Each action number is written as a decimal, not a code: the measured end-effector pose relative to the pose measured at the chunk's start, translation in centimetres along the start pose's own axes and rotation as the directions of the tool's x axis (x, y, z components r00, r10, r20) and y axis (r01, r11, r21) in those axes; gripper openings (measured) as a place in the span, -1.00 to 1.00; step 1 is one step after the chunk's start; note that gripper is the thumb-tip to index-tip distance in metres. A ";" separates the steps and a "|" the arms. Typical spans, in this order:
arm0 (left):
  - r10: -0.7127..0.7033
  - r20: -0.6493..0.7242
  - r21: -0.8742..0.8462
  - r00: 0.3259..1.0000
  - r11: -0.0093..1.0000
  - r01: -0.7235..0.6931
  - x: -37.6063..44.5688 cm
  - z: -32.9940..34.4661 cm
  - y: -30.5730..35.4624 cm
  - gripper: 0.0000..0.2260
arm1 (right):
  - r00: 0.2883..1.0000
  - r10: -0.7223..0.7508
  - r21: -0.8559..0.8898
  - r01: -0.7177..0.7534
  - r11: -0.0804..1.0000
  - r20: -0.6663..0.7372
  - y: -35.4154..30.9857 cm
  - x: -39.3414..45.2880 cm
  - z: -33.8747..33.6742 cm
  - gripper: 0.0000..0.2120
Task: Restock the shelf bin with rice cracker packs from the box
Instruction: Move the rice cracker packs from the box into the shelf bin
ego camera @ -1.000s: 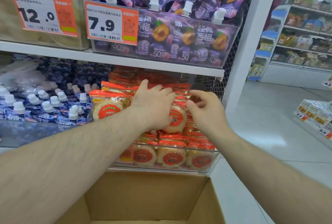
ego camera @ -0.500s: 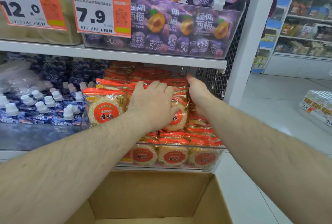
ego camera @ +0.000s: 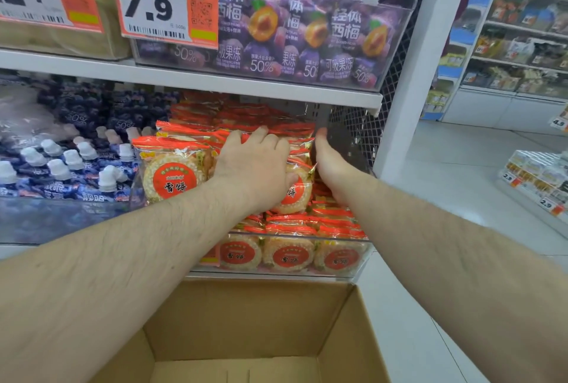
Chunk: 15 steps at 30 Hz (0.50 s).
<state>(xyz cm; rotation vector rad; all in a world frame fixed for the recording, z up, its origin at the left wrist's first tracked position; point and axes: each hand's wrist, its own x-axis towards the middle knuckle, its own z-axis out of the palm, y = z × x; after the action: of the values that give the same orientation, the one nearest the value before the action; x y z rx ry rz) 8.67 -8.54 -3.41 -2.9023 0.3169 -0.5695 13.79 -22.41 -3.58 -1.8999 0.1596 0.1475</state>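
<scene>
Both hands in bin [ego camera: 353,272]: left hand [ego camera: 255,167] flat, pressing packs [ego camera: 295,192]; right hand [ego camera: 330,164] at 3 o'clock, fingers hidden, grip unclear. Step: settling stock. Next: check box [ego camera: 338,336].

at the centre of the frame you have the rice cracker packs [ego camera: 172,173]: clear wrappers with orange-red top seams, each showing a pale round cracker under a red circular label. they fill the clear shelf bin [ego camera: 365,262] at centre-right, heaped above its front wall, some upright, some tilted. the open cardboard box [ego camera: 246,318] sits at the bottom centre, its visible interior bare.
</scene>
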 end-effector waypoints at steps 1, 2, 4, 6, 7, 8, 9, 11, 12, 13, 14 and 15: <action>0.003 0.002 0.009 1.000 1.000 -0.003 0.0 0.0 0.1 -0.42 | 0.999 -0.004 0.016 0.005 1.000 -0.041 -0.2 0.0 -0.1 -0.28; 0.007 0.007 0.019 1.000 1.000 -0.007 0.0 -0.1 0.1 -0.42 | 0.994 0.001 0.058 0.005 0.998 -0.107 -0.3 0.2 -0.2 -0.26; 0.017 0.025 0.035 1.000 0.999 -0.018 0.0 -0.3 0.1 -0.42 | 0.980 0.030 0.154 0.000 0.988 -0.196 0.0 0.2 -0.3 -0.20; 0.020 0.048 0.060 0.999 0.998 -0.023 0.1 -0.6 0.0 -0.43 | 0.977 0.078 0.186 -0.041 0.982 -0.198 1.0 -0.7 -0.1 -0.16; 0.022 0.058 0.077 0.998 0.997 -0.027 0.2 -0.8 0.1 -0.43 | 0.979 0.089 0.177 -0.056 0.983 -0.184 1.6 -1.1 0.0 -0.14; 0.025 0.063 0.095 0.998 0.995 -0.030 0.2 -1.0 0.2 -0.42 | 0.981 0.092 0.168 -0.063 0.984 -0.172 1.9 -1.5 0.1 -0.14; 0.023 0.061 0.113 0.998 0.993 -0.030 0.2 -1.1 0.4 -0.41 | 0.982 0.082 0.159 -0.055 0.986 -0.169 1.9 -2.0 0.0 -0.16; 0.020 0.047 0.141 0.999 0.990 -0.026 0.0 -1.2 0.6 -0.42 | 0.984 0.043 0.141 -0.019 0.990 -0.171 1.2 -2.9 -0.3 -0.22; 0.021 0.032 0.140 0.999 0.990 -0.025 -0.2 -1.3 0.6 -0.42 | 0.985 0.005 0.105 0.013 0.994 -0.172 0.8 -3.4 -0.5 -0.27; 0.018 0.012 0.128 1.000 0.992 -0.020 -0.4 -1.3 0.5 -0.43 | 0.983 -0.057 0.029 0.063 0.998 -0.175 0.5 -4.2 -0.7 -0.32; 0.011 -0.012 0.105 1.000 0.994 -0.009 -0.7 -1.4 0.4 -0.42 | 0.973 -0.139 -0.075 0.127 0.989 -0.182 0.2 -5.3 -0.9 -0.38; 0.001 -0.037 0.082 0.999 0.997 0.002 -1.0 -1.5 0.2 -0.41 | 0.956 -0.228 -0.183 0.195 0.964 -0.185 0.3 -6.3 -1.1 -0.45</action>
<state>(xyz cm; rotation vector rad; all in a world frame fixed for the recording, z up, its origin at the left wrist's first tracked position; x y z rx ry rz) 7.12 -8.71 -2.47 -2.8163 0.2902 -0.6219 7.53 -23.27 -2.38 -2.0807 0.0824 -0.1873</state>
